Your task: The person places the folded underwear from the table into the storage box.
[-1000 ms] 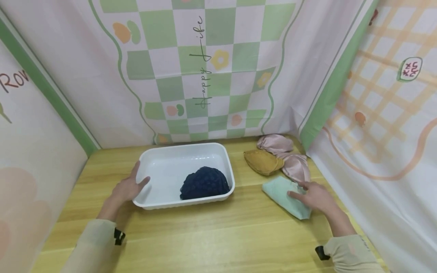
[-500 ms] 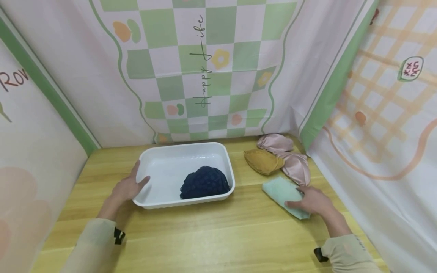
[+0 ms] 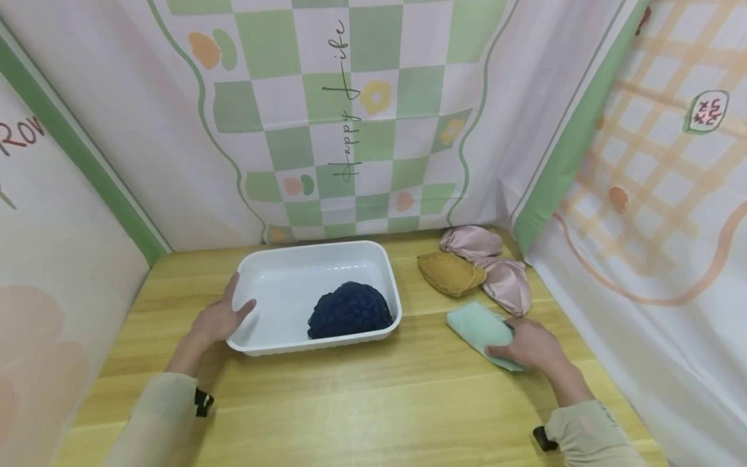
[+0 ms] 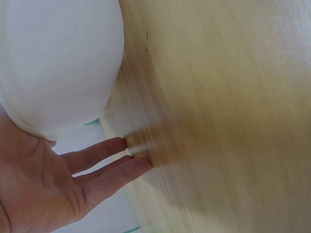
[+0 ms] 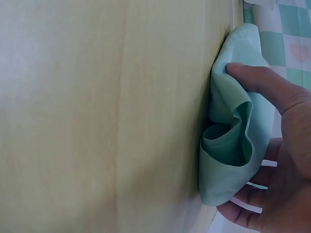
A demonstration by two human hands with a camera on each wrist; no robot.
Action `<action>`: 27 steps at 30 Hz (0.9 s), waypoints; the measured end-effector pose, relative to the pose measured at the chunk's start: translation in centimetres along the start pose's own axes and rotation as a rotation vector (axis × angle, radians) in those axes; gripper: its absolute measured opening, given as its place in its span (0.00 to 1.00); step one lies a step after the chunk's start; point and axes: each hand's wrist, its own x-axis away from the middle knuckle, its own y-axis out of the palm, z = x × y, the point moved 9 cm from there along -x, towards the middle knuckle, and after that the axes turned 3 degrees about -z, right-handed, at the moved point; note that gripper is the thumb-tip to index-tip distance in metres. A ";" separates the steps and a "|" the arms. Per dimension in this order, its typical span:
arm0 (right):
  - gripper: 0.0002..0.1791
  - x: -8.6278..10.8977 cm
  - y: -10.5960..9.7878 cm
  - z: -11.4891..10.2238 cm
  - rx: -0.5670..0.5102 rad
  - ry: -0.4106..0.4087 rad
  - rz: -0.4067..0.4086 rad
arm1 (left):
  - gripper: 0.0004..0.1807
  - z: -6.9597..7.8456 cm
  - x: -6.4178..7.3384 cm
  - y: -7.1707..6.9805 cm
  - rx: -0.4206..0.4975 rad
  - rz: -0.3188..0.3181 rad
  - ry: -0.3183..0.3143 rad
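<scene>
At the left end of the white tray [image 3: 274, 256] my left hand [image 3: 213, 321] rests over the rim, its thumb reaching inside. In the left wrist view the other visible fingers [image 4: 114, 177] extend fairly straight below the tray's outer wall. A folded navy bra [image 3: 350, 311], textured like lace, lies in the tray's right half. My right hand [image 3: 533, 347] holds a folded mint-green bra [image 3: 475, 324] at its near right end. The right wrist view shows the thumb pressing the fabric [image 5: 226, 179] and the fingers at its far side, partly hidden; an inner fold gapes.
A folded mustard bra [image 3: 449, 274] and a pink satin bra [image 3: 506, 285] with two cups lie at the back right of the wooden table [image 3: 350, 408]. Printed curtains [image 3: 373, 130] hang behind and at both sides.
My right hand has moved slightly left and closed its fingers on the mint-green bra, whose right end has drawn in and narrowed. The left hand has stayed on the tray.
</scene>
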 end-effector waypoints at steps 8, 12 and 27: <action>0.43 -0.4 0.3 0.2 0.000 -0.062 0.058 | 0.53 -0.1 -0.1 0.0 0.001 0.002 0.003; 0.35 -0.5 0.5 0.2 -0.015 -0.078 0.085 | 0.53 -0.2 -0.1 0.0 0.000 0.003 0.010; 0.21 -0.4 0.4 0.4 -0.101 -0.052 0.115 | 0.54 0.0 0.2 -0.1 0.002 0.007 0.013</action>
